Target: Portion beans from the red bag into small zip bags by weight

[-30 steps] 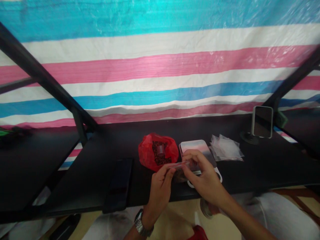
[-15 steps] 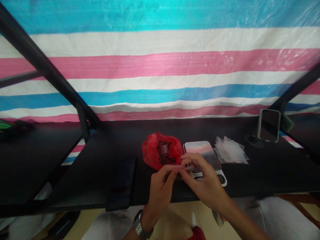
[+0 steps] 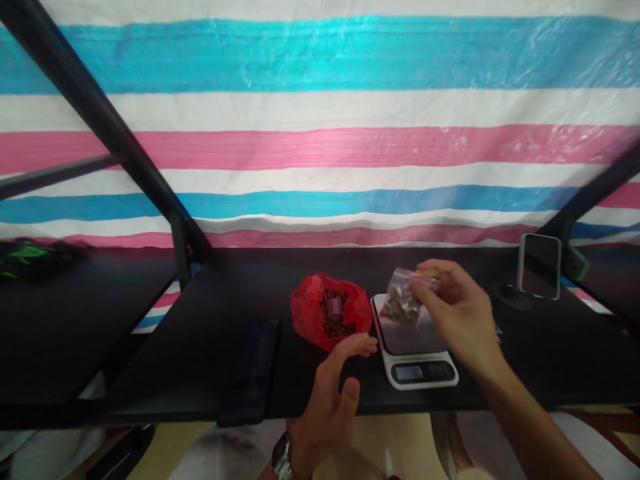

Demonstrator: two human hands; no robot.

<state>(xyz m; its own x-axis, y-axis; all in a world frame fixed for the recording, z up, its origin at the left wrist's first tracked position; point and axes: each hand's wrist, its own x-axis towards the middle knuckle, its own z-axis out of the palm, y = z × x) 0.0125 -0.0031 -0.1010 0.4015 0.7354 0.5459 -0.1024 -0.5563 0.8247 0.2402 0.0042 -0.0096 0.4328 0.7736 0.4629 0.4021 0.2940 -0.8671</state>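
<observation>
Between the fingers and thumb of my right hand (image 3: pixel 457 310) is a small clear zip bag (image 3: pixel 403 300) with brownish bits in it. The bag is over the metal plate of a white digital scale (image 3: pixel 425 373); whether it touches the plate I cannot tell. My left hand (image 3: pixel 335 393) holds nothing, its thumb and fingers apart, just left of the scale. Behind it lies an open red plastic bag (image 3: pixel 307 310) of dark brown pieces, with a small clear cup (image 3: pixel 335 308) on top of them. My right hand hides most of the stacked clear bags.
A dark phone (image 3: pixel 253 363) lies left of the red bag, at the table's front edge. Another phone (image 3: pixel 540 267) stands upright on a round stand at the right. Black frame bars (image 3: pixel 100 127) slope up at both sides, before a striped sheet.
My hands have parted. The right one has carried the filled clear bag right and over the scale, while the left has let go and opened. The view has tilted up slightly.
</observation>
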